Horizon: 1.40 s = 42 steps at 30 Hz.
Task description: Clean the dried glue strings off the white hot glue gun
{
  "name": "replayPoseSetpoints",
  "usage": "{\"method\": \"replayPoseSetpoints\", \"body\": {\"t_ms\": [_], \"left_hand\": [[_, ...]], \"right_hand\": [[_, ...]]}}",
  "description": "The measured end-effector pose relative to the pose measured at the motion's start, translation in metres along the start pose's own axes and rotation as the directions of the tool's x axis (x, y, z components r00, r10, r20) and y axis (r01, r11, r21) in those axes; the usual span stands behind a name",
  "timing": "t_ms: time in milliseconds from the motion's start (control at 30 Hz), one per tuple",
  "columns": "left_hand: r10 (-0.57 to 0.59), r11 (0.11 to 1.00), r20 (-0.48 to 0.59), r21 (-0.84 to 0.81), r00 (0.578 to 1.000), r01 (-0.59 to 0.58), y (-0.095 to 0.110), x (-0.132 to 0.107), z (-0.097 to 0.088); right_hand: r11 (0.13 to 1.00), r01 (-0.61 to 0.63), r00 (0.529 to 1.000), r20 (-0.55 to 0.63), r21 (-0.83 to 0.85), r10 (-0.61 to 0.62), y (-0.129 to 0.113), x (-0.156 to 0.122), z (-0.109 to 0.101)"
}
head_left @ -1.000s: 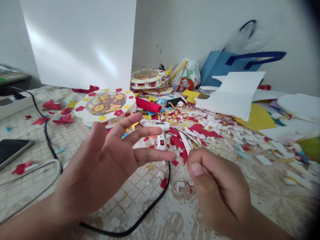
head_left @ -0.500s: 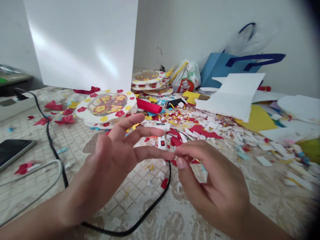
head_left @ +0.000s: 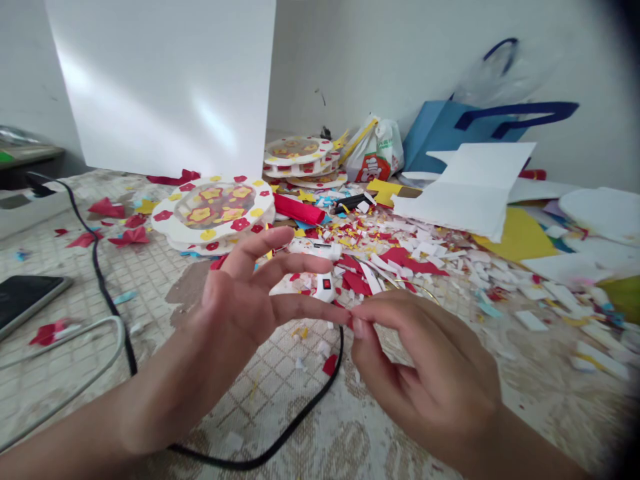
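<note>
In the head view, I see the left hand spread wide, gripping nothing, apparently to offer one outstretched finger. The right hand pinches its tip; whether something is caught there, I can't tell. The white glue gun lies just beyond on the table, seemingly leaving both hands free.

White bag, far behind the pinching right hand: green writing, too small to read; red sign with a white cartoon.
White tool, just past that hand: dark label, too tiny to read.
</note>
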<state>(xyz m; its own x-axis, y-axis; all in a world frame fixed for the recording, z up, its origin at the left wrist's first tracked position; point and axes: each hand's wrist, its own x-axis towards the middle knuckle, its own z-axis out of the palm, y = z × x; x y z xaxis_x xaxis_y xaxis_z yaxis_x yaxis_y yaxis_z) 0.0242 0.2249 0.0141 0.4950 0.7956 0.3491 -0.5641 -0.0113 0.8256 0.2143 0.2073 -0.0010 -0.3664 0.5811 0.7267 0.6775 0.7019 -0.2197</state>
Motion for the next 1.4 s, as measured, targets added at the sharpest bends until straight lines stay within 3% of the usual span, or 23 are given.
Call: {"method": "replayPoseSetpoints", "body": {"t_ms": [400, 967, 1100, 1200, 1267, 1333, 1400], "left_hand": [[-0.05, 0.998, -0.049, 0.022, 0.998, 0.051, -0.0013, 0.0017, 0.0005], [-0.054, 0.998, -0.091, 0.011, 0.994, 0.055, -0.0015, 0.0018, 0.0013], [-0.064, 0.998, -0.125, 0.009, 0.99, 0.066, -0.0003, 0.003, 0.0027], [-0.058, 0.998, -0.155, 0.008, 0.986, 0.06, -0.0018, 0.0023, 0.002], [-0.033, 0.997, -0.183, 0.062, 0.983, 0.045, -0.0036, 0.0006, 0.0012], [0.006, 0.975, -0.198, 0.217, 0.98, 0.038, -0.005, -0.0019, 0.0004], [0.061, 0.882, -0.173, 0.471, 0.983, 0.029, -0.0055, -0.0044, -0.0005]], "right_hand": [[0.998, -0.007, 1.0, 0.014, -0.058, 0.008, 0.0012, 0.0, 0.0047], [1.0, -0.017, 0.999, 0.042, 0.014, 0.016, -0.0014, 0.0018, 0.0026], [0.994, -0.095, 0.995, 0.043, 0.061, 0.092, -0.0026, 0.002, 0.0012], [0.931, -0.272, 0.962, 0.103, 0.245, 0.254, -0.0036, 0.0029, -0.0002], [0.821, -0.396, 0.918, 0.191, 0.411, 0.347, -0.0038, 0.0038, -0.0009], [0.702, -0.469, 0.883, 0.271, 0.536, 0.382, -0.0039, 0.0048, -0.0016], [0.631, -0.5, 0.865, 0.315, 0.593, 0.39, -0.0044, 0.0058, -0.0023]]}}
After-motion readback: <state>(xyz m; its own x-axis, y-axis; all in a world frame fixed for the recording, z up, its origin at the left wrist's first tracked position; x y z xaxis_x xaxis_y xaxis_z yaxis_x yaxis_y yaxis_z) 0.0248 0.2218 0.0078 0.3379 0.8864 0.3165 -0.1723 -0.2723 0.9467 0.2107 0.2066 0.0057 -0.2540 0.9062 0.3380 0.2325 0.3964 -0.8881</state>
